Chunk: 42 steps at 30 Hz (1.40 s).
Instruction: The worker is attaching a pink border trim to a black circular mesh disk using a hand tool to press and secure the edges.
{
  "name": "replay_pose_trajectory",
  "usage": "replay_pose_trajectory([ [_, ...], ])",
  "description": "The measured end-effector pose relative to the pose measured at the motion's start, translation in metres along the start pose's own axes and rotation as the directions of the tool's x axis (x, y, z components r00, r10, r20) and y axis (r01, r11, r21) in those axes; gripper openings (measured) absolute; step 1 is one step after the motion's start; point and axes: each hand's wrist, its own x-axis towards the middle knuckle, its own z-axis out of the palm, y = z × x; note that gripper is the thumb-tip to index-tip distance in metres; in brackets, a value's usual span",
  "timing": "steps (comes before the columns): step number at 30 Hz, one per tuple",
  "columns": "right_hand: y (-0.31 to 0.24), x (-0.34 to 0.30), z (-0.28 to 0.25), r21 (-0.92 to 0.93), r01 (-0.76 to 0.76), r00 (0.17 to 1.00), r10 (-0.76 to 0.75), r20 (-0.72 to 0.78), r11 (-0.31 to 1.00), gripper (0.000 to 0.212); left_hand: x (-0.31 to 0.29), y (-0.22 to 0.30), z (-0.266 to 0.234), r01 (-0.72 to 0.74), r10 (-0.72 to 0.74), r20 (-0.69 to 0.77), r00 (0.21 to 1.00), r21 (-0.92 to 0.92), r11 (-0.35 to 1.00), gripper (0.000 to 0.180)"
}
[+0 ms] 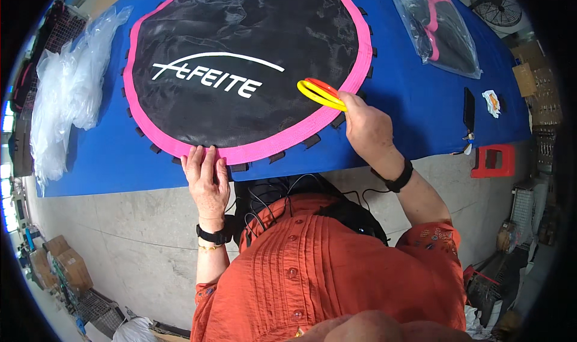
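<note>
A round black mesh mat [240, 119] with a pink border and white lettering lies on a blue-covered table. Short black loops stick out all round its edge. My left hand [206, 180] rests with fingers stretched over the near part of the pink border, holding nothing. My right hand [368, 128] is closed on a yellow-and-red looped thing [318, 94], held just above the mat's right side. Its loops point left, away from the hand; the part inside my fingers is hidden, so its exact kind cannot be made out.
Crumpled clear plastic [72, 89] lies at the table's left. A clear bag [442, 32] with a folded black-and-pink mat sits far right. Near the right edge are a black flat object [469, 109] and a small wrapper [491, 104]. A red stool [493, 161] stands beside the table.
</note>
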Motion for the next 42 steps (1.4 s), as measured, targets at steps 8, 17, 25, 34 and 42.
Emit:
replay_pose_trajectory([
  [8, -0.013, -0.003, -0.001, 0.009, 0.044, 0.999, -0.044, 0.008, 0.999, 0.036, -0.002, -0.002, -0.001, -0.003, 0.003, -0.010, 1.000, 0.000, 1.000, 0.033],
  [17, -0.060, 0.003, 0.014, 0.063, 0.285, 0.957, -0.288, 0.046, 0.957, 0.046, -0.003, -0.003, 0.002, -0.002, 0.002, -0.009, 1.000, -0.012, 1.000, 0.034],
  [25, -0.074, 0.028, 0.017, -0.062, 0.311, 0.936, -0.295, 0.191, 0.948, 0.044, 0.000, -0.002, 0.000, 0.004, -0.004, 0.005, 1.000, -0.023, 1.000, 0.035],
  [34, -0.073, 0.043, 0.027, -0.070, 0.271, 0.954, -0.259, 0.148, 0.960, 0.042, 0.005, -0.003, -0.011, -0.004, 0.004, 0.037, 0.999, 0.007, 1.000, 0.037],
  [42, -0.073, -0.012, 0.018, 0.093, 0.337, 0.934, -0.346, 0.091, 0.937, 0.045, 0.029, -0.007, -0.039, -0.154, 0.135, 0.258, 0.957, 0.054, 0.987, 0.053],
])
